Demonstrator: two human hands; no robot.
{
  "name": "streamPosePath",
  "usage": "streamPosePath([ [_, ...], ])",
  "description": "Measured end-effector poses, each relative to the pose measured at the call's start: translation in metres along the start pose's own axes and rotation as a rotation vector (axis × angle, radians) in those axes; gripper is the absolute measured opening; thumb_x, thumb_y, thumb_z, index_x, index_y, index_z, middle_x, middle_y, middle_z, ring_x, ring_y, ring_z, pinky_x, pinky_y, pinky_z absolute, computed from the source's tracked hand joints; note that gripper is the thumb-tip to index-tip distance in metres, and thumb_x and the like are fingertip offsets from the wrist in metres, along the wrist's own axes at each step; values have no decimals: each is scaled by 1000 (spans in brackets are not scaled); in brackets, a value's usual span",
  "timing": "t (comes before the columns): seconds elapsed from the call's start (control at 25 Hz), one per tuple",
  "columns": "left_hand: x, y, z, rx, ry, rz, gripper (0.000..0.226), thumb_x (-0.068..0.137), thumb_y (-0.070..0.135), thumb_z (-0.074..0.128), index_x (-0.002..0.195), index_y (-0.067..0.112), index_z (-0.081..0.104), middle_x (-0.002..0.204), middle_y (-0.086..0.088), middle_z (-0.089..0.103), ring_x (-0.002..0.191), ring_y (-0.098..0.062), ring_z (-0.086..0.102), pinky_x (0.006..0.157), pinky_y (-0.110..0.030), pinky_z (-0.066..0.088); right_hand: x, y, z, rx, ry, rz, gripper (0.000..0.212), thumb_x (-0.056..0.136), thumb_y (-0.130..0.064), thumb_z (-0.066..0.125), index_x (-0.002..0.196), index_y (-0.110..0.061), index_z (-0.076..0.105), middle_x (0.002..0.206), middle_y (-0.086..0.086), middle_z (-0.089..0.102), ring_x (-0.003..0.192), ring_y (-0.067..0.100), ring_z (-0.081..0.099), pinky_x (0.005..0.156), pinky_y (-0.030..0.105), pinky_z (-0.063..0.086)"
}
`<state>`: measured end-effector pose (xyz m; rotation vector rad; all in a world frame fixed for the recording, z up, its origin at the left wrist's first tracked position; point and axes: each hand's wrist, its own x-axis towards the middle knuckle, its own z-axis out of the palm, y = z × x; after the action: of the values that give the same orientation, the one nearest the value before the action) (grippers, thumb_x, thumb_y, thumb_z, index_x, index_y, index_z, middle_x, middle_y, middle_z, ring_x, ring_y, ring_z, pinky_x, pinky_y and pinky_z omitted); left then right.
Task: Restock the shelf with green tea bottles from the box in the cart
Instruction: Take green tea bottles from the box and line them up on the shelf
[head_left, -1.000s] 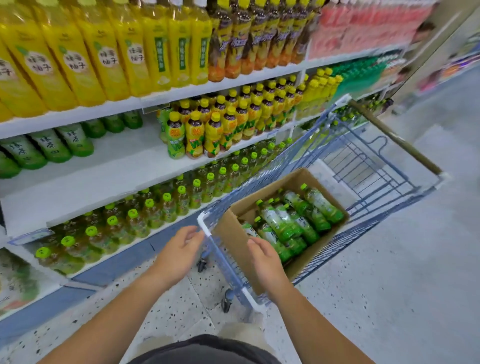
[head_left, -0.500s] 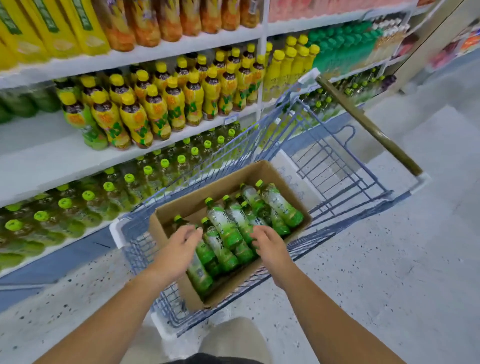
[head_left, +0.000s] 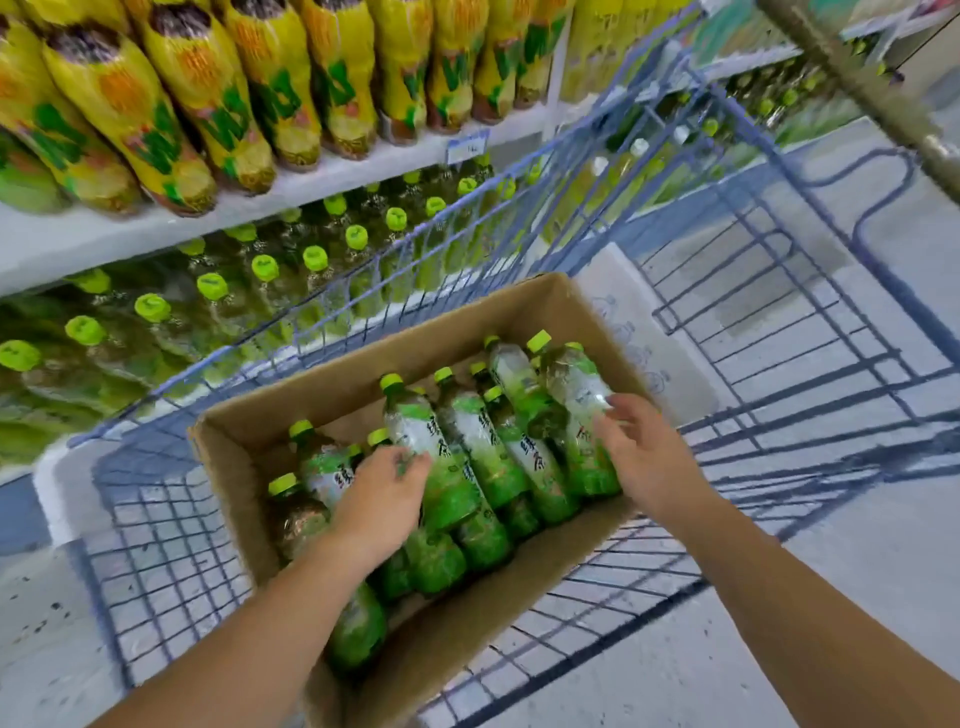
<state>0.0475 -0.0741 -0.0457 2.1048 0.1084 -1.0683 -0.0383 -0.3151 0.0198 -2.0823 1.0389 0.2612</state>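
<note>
An open cardboard box sits in the blue wire cart and holds several green tea bottles lying on their sides, green caps pointing toward the shelf. My left hand is inside the box, its fingers curled over a green tea bottle left of the middle. My right hand reaches in from the right, with curled fingers on the rightmost green tea bottle. The lower shelf behind the cart carries rows of upright green-capped bottles.
Yellow-labelled bottles stand on the white shelf above, with a price tag on its edge. The cart's handle crosses the upper right. Speckled floor lies to the right and in front of the cart.
The view has closed in on the box. Both hands went from the box's near rim down onto the bottles, the left onto one left of the middle, the right onto the rightmost one.
</note>
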Motion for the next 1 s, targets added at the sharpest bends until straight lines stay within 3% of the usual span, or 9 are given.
streamPosePath([
  [0.08, 25, -11, 10, 23, 55, -20, 56, 100, 55, 43, 138, 15, 44, 110, 2, 57, 84, -13, 57, 76, -35, 42, 30, 9, -2, -205, 37, -67, 49, 96, -40, 57, 139, -17, 51, 132, 2, 59, 123, 22, 55, 105, 38, 43],
  [0.24, 65, -28, 31, 11, 152, -53, 75, 77, 77, 52, 115, 12, 55, 104, -15, 63, 75, -27, 62, 57, -34, 43, 69, 28, 1, -436, 8, -79, 55, 83, -45, 65, 131, -19, 57, 121, 8, 66, 113, 29, 61, 95, 38, 49],
  [0.36, 73, -14, 36, 44, 146, -159, 90, 72, 76, 63, 121, 2, 51, 116, -18, 62, 87, -31, 65, 61, -34, 47, 82, 27, 5, -466, -66, -3, 63, 80, -37, 76, 133, -15, 51, 122, 11, 63, 111, 32, 59, 93, 39, 48],
  [0.48, 84, 1, 34, 60, 154, -230, 64, 73, 61, 78, 80, 1, 55, 90, -12, 66, 77, -27, 67, 69, -34, 57, 89, 28, 12, -516, -81, 15, 62, 76, -38, 80, 123, -13, 48, 119, 12, 61, 105, 31, 56, 84, 37, 45],
  [0.56, 91, 4, 35, 16, 133, -268, 66, 68, 55, 83, 96, 0, 60, 109, -12, 64, 95, -29, 66, 82, -41, 60, 91, 28, 17, -603, -56, 25, 58, 76, -43, 80, 113, -13, 48, 113, 13, 61, 103, 33, 56, 79, 37, 43],
  [0.64, 91, 4, 35, -11, 115, -330, 96, 63, 55, 85, 135, 2, 50, 142, -15, 44, 115, -31, 56, 89, -43, 58, 88, 27, 20, -569, -30, 45, 57, 75, -46, 80, 110, -12, 51, 107, 11, 62, 98, 32, 57, 78, 37, 45],
  [0.8, 70, 3, 42, 56, 73, -298, 106, 73, 49, 81, 153, 7, 25, 161, -13, 10, 131, -38, 43, 88, -34, 49, 66, 31, 28, -100, -97, 157, 34, 72, -34, 81, 92, -10, 69, 89, 8, 72, 86, 27, 67, 77, 40, 57],
  [0.88, 64, -2, 43, 72, 60, -249, 103, 74, 48, 80, 152, 7, 26, 160, -15, 14, 133, -38, 42, 84, -34, 45, 56, 34, 38, 73, -157, 234, 44, 63, -36, 81, 99, -12, 71, 93, 10, 74, 88, 31, 71, 82, 49, 60],
  [1.0, 62, -10, 27, 54, 70, -185, 94, 67, 48, 81, 138, 3, 39, 134, -19, 51, 110, -34, 58, 63, -31, 47, 48, 31, 59, 217, -261, 292, 84, 50, -42, 77, 127, -22, 54, 115, 4, 67, 102, 30, 67, 89, 53, 56],
])
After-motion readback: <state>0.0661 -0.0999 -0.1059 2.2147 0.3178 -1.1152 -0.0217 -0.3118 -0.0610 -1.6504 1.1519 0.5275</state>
